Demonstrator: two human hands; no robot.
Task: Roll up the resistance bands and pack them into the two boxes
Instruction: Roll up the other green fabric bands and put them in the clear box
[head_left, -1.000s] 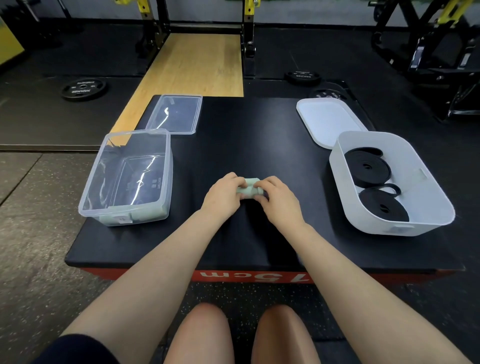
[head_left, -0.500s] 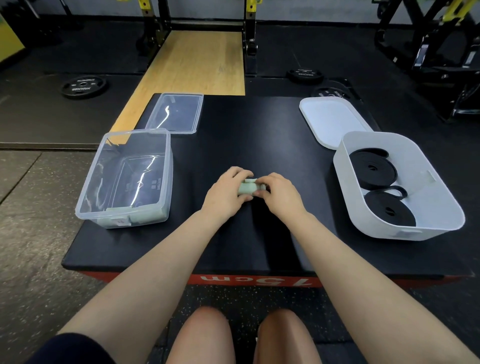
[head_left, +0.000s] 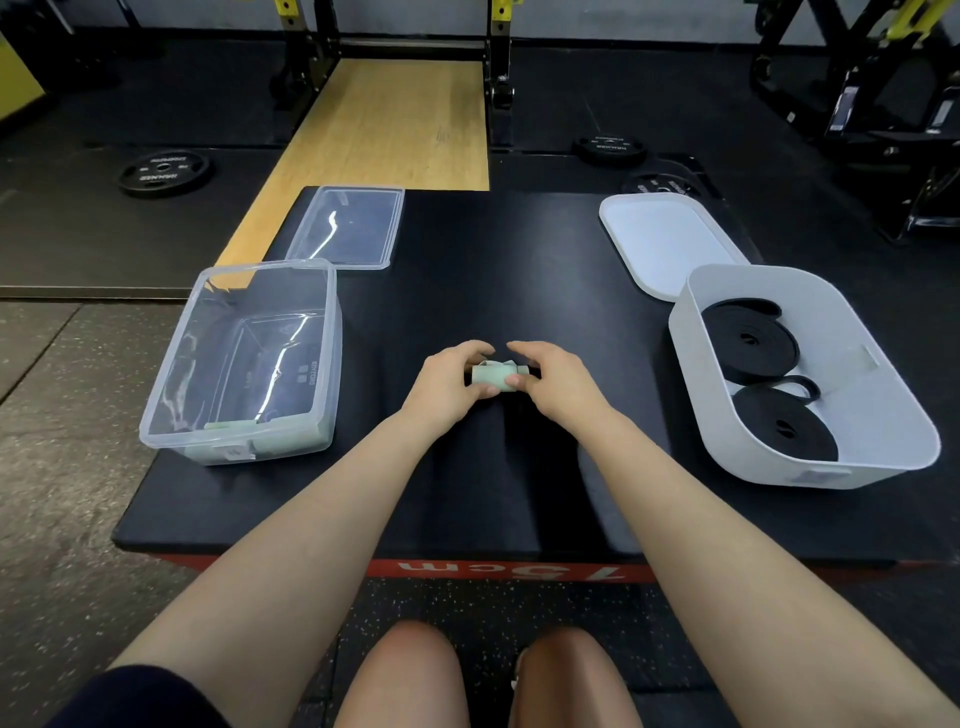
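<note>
Green band at mid-bench is rolled tighter than a second ago; both hands, left and right, pinch it, nearly ready for boxing.

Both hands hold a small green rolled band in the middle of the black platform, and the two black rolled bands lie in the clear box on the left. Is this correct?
Not quite. The head view shows the two black rolled bands in the white box on the right, not the clear box. The rest holds: left hand and right hand hold the green rolled band mid-platform.
</note>
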